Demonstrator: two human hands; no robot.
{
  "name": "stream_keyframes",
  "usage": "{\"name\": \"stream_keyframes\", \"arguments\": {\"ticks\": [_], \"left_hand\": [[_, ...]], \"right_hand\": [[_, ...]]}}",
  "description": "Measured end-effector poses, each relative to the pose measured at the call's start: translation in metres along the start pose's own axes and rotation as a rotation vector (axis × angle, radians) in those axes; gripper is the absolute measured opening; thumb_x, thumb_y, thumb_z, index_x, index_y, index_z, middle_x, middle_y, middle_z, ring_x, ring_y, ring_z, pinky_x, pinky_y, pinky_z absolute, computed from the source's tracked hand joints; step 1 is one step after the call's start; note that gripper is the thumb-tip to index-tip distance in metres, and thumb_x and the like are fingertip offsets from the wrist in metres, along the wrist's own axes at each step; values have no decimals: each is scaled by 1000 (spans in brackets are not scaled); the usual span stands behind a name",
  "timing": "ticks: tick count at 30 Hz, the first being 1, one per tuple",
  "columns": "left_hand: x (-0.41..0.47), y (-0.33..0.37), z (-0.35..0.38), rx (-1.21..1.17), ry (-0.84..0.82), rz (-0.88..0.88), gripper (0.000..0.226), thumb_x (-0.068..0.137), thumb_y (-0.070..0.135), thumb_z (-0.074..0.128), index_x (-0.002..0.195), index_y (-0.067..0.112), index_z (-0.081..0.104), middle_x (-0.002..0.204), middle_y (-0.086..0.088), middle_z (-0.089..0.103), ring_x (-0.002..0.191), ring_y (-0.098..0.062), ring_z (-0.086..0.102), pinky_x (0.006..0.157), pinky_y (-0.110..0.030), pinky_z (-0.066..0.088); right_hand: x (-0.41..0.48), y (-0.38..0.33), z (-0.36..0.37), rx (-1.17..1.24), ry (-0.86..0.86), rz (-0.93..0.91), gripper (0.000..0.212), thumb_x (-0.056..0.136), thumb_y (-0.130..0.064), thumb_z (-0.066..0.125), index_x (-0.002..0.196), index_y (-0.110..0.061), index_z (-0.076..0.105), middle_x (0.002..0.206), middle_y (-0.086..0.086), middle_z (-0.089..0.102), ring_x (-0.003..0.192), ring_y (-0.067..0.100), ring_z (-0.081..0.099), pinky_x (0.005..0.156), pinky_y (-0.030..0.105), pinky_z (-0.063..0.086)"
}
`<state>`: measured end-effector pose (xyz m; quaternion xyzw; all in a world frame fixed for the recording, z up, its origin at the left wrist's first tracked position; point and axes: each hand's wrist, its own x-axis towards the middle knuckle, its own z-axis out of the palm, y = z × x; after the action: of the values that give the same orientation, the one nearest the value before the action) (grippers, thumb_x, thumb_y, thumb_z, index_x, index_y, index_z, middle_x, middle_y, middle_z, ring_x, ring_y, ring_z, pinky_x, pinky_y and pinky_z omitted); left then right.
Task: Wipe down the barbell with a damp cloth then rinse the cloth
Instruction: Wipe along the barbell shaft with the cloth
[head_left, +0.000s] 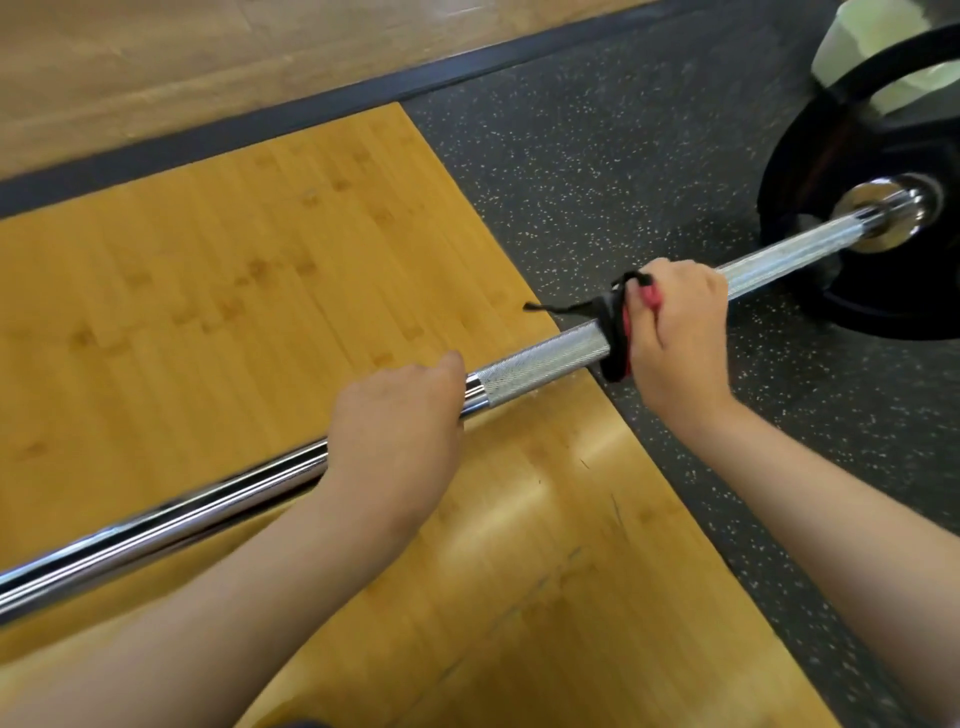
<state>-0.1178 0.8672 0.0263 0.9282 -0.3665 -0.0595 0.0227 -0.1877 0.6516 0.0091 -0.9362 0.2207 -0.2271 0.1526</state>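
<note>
Evidently mid-wipe, the right hand (675, 332) clasps a red-and-black cloth (615, 361) round the long chrome barbell (540, 361), the left hand (400, 421) gripping the bar further left; next the cloth should slide along the knurling.

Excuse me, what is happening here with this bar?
A person is wiping a barbell. The right-hand grip holds a red and black cloth wrapped round the knurled part, near the black weight plate. The left-hand grip holds the bare bar further along, over the wooden platform. The cloth is on the bar; rinsing has not begun.
</note>
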Motion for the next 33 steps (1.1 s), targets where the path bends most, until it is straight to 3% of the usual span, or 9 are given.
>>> {"name": "stream_keyframes", "arguments": {"ticks": [3,7,9,11,14,18,21,24,33], "left_hand": [[13,-8,-4,-146,-190,57,17,90,32,55,86,24,41,65,5,39,67,-23,44,50,-29,29],[40,-25,-20,-947,-952,-13,48,86,-2,51,42,17,55,40,9,42,37,-9,38,42,-21,33],[43,-31,-23,-1037,-1109,3,58,87,-4,47,34,19,54,38,8,39,35,-6,32,41,-20,31],[43,-32,-24,-1004,-1037,28,49,87,6,60,41,22,60,44,5,44,37,-9,39,42,-23,36],[27,-26,-23,-704,-619,1,14,82,31,71,77,22,61,62,5,56,56,-17,55,51,-28,41],[-4,-7,-10,-74,-96,42,24,87,35,60,99,25,40,82,7,50,76,-23,57,46,-28,18],[-3,-6,-5,23,-14,61,32,73,22,73,85,22,43,64,3,53,51,-24,49,43,-24,5],[-1,-5,4,19,-26,7,25,90,20,54,89,22,29,63,2,39,59,-24,38,43,-30,13],[7,-8,-4,-181,-95,55,10,91,28,49,84,24,43,64,6,41,68,-24,48,50,-30,29]], "right_hand": [[-21,-45,16,42,-20,-136,19,92,-21,40,79,-18,54,77,0,56,78,24,50,80,36,29],[-42,-107,34,122,2,-229,26,87,-19,43,86,-11,67,80,2,67,79,22,54,81,34,32],[-39,-109,35,85,-11,-248,26,90,-19,42,81,-10,65,72,2,63,72,24,55,77,34,33],[-34,-97,32,60,-59,-332,27,92,-19,41,80,-9,63,70,3,62,69,27,56,75,36,37],[-22,-76,21,26,-106,-382,27,91,-19,42,78,-6,61,68,7,60,65,30,55,70,38,37],[0,-25,3,-61,-78,-129,31,96,-28,31,77,-11,49,70,8,53,71,30,50,66,35,30],[8,8,-1,-16,-48,8,27,99,-28,29,78,-16,42,72,0,45,74,27,45,71,29,24],[0,-11,7,-44,-3,53,23,98,-25,31,80,-17,44,75,2,46,78,27,46,77,35,28],[-38,-94,32,84,9,-286,23,90,-16,44,78,-7,61,70,4,59,68,25,51,75,37,36]]}}
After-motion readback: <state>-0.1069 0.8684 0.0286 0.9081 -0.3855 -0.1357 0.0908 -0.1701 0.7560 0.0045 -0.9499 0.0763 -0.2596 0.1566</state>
